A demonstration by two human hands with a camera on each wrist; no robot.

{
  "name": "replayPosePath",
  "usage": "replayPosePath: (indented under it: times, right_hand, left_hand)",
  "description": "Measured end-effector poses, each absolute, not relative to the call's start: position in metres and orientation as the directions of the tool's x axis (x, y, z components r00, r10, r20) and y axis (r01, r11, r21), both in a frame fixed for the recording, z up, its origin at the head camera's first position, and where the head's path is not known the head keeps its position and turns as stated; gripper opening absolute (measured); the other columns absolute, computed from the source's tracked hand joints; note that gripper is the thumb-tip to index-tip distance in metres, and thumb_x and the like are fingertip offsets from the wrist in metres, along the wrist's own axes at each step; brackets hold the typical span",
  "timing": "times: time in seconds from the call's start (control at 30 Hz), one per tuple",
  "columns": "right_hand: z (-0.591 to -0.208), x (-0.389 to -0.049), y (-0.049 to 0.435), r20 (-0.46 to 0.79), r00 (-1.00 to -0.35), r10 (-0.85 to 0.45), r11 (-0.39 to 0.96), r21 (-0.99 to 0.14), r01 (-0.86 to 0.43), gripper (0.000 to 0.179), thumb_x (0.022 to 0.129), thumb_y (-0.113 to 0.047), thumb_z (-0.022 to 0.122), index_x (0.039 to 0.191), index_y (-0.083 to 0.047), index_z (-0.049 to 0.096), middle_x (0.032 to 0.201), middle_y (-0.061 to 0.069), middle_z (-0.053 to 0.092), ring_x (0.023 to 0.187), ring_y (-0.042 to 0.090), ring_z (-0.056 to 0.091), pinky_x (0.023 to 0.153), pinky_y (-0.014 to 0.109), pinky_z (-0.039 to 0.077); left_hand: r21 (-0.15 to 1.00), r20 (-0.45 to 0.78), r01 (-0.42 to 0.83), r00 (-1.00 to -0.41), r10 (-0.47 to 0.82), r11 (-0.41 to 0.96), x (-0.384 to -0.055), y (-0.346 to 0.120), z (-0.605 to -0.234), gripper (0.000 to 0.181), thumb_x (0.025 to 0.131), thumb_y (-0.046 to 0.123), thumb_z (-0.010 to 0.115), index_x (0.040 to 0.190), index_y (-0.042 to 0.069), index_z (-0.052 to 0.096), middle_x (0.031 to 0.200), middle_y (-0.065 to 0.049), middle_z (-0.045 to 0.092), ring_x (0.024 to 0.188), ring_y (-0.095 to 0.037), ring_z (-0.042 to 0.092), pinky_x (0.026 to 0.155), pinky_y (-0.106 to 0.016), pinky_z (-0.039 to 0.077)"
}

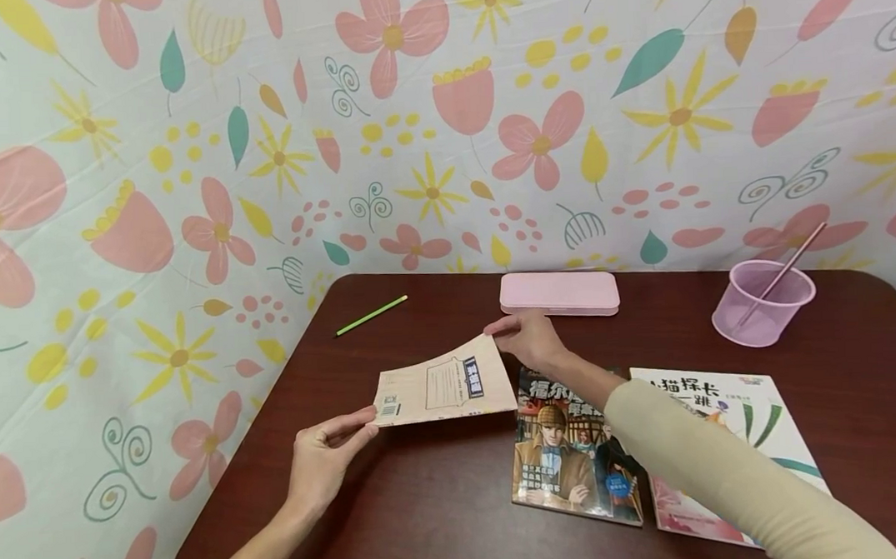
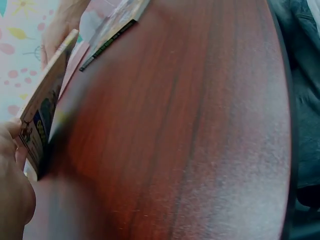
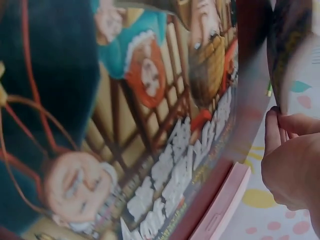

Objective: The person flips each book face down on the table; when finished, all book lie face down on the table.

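Note:
Both hands hold a thin paperback book (image 1: 443, 384) with a cream back cover and barcode, raised over the left part of the table. My left hand (image 1: 328, 458) pinches its near left corner between thumb and fingers. At its far right corner, my right hand (image 1: 529, 339) pinches the edge. The left wrist view shows the book (image 2: 46, 107) nearly edge-on, its darker printed side facing the table. Under the right forearm lies a comic-style book (image 1: 557, 466) with a figure in a checked cap. Beside it is a white-covered book (image 1: 773, 415), partly hidden by the sleeve.
A green pencil (image 1: 371, 315) lies at the back left of the brown table (image 1: 428, 505). Along the back edge sits a pink pencil case (image 1: 559, 294). A pink mesh cup (image 1: 760, 303) with a stick in it stands at the back right, before a flowered cloth (image 1: 442, 146).

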State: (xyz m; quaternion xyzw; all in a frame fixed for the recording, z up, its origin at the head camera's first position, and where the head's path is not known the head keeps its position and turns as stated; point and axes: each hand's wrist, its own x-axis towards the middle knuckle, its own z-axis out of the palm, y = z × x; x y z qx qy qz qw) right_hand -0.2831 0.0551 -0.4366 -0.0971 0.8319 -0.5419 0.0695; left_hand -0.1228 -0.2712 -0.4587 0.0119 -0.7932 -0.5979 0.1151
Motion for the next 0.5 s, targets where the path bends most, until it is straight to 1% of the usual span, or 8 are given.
replayPosePath:
  times: [0.07,0.13,0.17,0.23,0.3,0.37,0.4,0.5]
  right_hand:
    - [-0.439,-0.283,0.054,-0.025,-0.972,-0.233,0.417,-0.906,-0.076,0.021,0.100,-0.001,0.071,0.119,-0.001,0.080,0.124,0.021,0.074,0.079,0.025,0.074,0.067,0.032,0.056]
    - [-0.442,-0.283,0.053,-0.036,-0.974,-0.226,0.436,-0.897,-0.068,0.021,0.101,-0.003,0.070,0.119,-0.002,0.080,0.123,0.020,0.075,0.057,0.017,0.060,0.053,0.028,0.044]
    - [-0.443,-0.283,0.052,-0.038,-0.974,-0.224,0.445,-0.893,-0.067,0.021,0.102,-0.004,0.070,0.119,-0.003,0.081,0.124,0.020,0.075,0.051,0.014,0.051,0.051,0.028,0.040]
    - [-0.446,-0.284,0.051,-0.033,-0.973,-0.228,0.465,-0.882,-0.079,0.021,0.102,-0.005,0.069,0.120,-0.005,0.081,0.125,0.018,0.074,0.052,0.011,0.048,0.052,0.027,0.042]
    - [-0.448,-0.284,0.050,-0.008,-0.971,-0.241,0.473,-0.874,-0.110,0.021,0.102,-0.003,0.069,0.120,-0.003,0.080,0.125,0.018,0.074,0.065,0.014,0.063,0.061,0.030,0.054]
    - [-0.449,-0.284,0.049,0.013,-0.967,-0.253,0.476,-0.869,-0.136,0.022,0.101,0.000,0.070,0.120,-0.001,0.080,0.126,0.018,0.074,0.086,0.021,0.073,0.077,0.035,0.061]
    - [-0.450,-0.284,0.048,0.022,-0.966,-0.259,0.476,-0.867,-0.148,0.023,0.100,0.001,0.070,0.121,0.000,0.079,0.125,0.019,0.074,0.097,0.025,0.074,0.083,0.038,0.062]
    - [-0.453,-0.285,0.048,0.037,-0.963,-0.268,0.478,-0.863,-0.166,0.025,0.101,0.003,0.067,0.123,0.001,0.078,0.125,0.019,0.074,0.107,0.033,0.073,0.089,0.044,0.062]
  left_hand:
    - [0.953,0.159,0.111,-0.975,-0.153,0.281,-0.122,-0.271,-0.462,0.024,0.086,0.008,0.089,0.109,0.005,0.084,0.115,-0.007,0.080,0.112,-0.017,0.074,0.089,-0.026,0.060]
    - [0.953,0.157,0.111,-0.976,-0.148,0.281,-0.122,-0.271,-0.464,0.024,0.086,0.006,0.089,0.109,0.004,0.084,0.115,-0.009,0.079,0.113,-0.020,0.074,0.089,-0.026,0.060]
    - [0.952,0.160,0.113,-0.976,-0.147,0.283,-0.123,-0.272,-0.465,0.024,0.086,0.006,0.089,0.109,0.003,0.084,0.115,-0.010,0.079,0.112,-0.021,0.075,0.089,-0.025,0.060]
    - [0.950,0.164,0.117,-0.976,-0.143,0.290,-0.123,-0.272,-0.468,0.024,0.086,0.006,0.089,0.109,0.003,0.084,0.115,-0.012,0.079,0.111,-0.023,0.075,0.088,-0.024,0.060]
    - [0.945,0.165,0.117,-0.976,-0.140,0.304,-0.122,-0.272,-0.470,0.024,0.086,0.006,0.089,0.109,0.005,0.084,0.114,-0.011,0.079,0.110,-0.025,0.076,0.087,-0.024,0.060]
    - [0.939,0.165,0.113,-0.977,-0.137,0.326,-0.122,-0.272,-0.472,0.024,0.086,0.006,0.089,0.109,0.006,0.084,0.112,-0.010,0.080,0.108,-0.025,0.076,0.086,-0.023,0.060]
    - [0.934,0.167,0.113,-0.977,-0.134,0.338,-0.121,-0.271,-0.473,0.024,0.086,0.006,0.089,0.109,0.007,0.084,0.112,-0.009,0.080,0.107,-0.025,0.076,0.085,-0.023,0.060]
    - [0.919,0.175,0.120,-0.978,-0.117,0.377,-0.121,-0.271,-0.475,0.025,0.086,0.005,0.089,0.110,0.008,0.084,0.112,-0.007,0.080,0.105,-0.024,0.077,0.086,-0.025,0.061]
